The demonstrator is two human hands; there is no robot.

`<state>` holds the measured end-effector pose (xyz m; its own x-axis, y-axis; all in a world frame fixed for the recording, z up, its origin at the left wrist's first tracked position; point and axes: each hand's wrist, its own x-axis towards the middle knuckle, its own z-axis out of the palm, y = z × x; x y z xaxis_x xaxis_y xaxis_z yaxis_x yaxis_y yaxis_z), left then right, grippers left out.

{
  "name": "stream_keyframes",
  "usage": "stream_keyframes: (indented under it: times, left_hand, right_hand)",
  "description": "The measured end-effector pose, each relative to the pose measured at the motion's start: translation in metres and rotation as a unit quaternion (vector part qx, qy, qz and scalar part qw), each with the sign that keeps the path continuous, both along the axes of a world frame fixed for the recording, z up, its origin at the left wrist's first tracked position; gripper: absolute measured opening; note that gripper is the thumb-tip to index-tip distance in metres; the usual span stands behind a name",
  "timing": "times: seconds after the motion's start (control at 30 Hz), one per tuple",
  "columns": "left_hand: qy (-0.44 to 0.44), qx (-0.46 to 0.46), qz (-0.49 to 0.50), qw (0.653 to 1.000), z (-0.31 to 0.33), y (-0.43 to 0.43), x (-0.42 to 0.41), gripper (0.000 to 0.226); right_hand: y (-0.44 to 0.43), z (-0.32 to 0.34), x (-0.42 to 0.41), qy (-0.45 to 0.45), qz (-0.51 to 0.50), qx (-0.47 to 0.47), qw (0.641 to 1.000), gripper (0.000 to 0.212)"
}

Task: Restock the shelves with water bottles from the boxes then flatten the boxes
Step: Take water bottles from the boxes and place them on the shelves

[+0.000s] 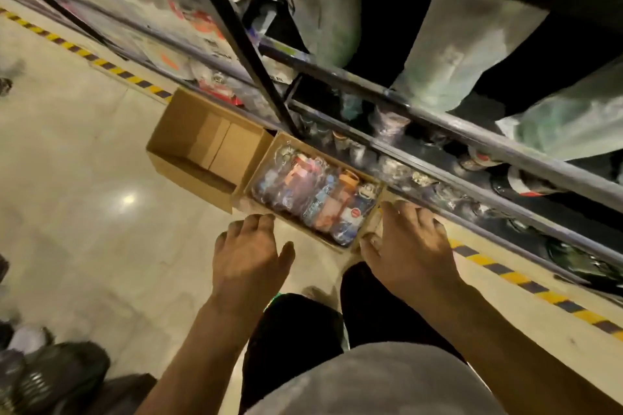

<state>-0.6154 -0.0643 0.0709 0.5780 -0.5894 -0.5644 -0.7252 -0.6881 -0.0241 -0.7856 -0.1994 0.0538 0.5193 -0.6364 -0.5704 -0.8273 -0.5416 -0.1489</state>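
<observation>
Since the stock is meant for it, the black shelving rack (438, 118) is faced closely, and both boxes are set on the floor against its foot, where little reaching is needed. The empty box (215, 141) is left open-topped on the far side, judged to be awaiting flattening. The full box (263, 162) is kept nearest the feet. Over its near corners the left hand (251, 253) and right hand (409, 242) are held palm-down with fingers spread, and nothing is gripped. Whether the cardboard is actually touched cannot be told. The plastic-wrapped water bottles (317, 199) are packed lying side by side inside, not yet shelved.
</observation>
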Motion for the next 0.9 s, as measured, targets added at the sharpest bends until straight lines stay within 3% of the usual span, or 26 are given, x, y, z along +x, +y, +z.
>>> stream_keyframes:
  times: [0.2,0.43,0.53,0.67,0.83,0.9]
  left_hand:
    - [0.075,-0.009,0.009,0.997,-0.113,-0.027,0.072,0.06]
    - [0.101,0.006,-0.085,0.991,-0.311,-0.042,0.142,0.065]
    - [0.122,0.03,-0.106,0.986,-0.395,-0.048,0.166,0.069]
    - [0.128,0.034,-0.062,0.989,-0.499,-0.057,0.19,0.093]
    - [0.204,0.002,0.005,0.979,-0.607,-0.062,0.201,0.108]
    - [0.197,-0.012,-0.001,0.98,-0.631,-0.061,0.199,0.111]
  right_hand:
    - [-0.002,-0.119,0.056,0.036,-0.063,0.078,0.994,0.073]
    - [0.021,-0.306,0.118,0.044,-0.226,0.122,0.966,0.079]
    - [0.034,-0.385,0.14,0.011,-0.324,0.135,0.936,0.09]
    - [0.047,-0.479,0.163,-0.047,-0.449,0.174,0.875,0.098]
    - [0.057,-0.563,0.176,-0.096,-0.541,0.188,0.814,0.11]
    - [0.057,-0.586,0.18,-0.11,-0.569,0.185,0.794,0.112]
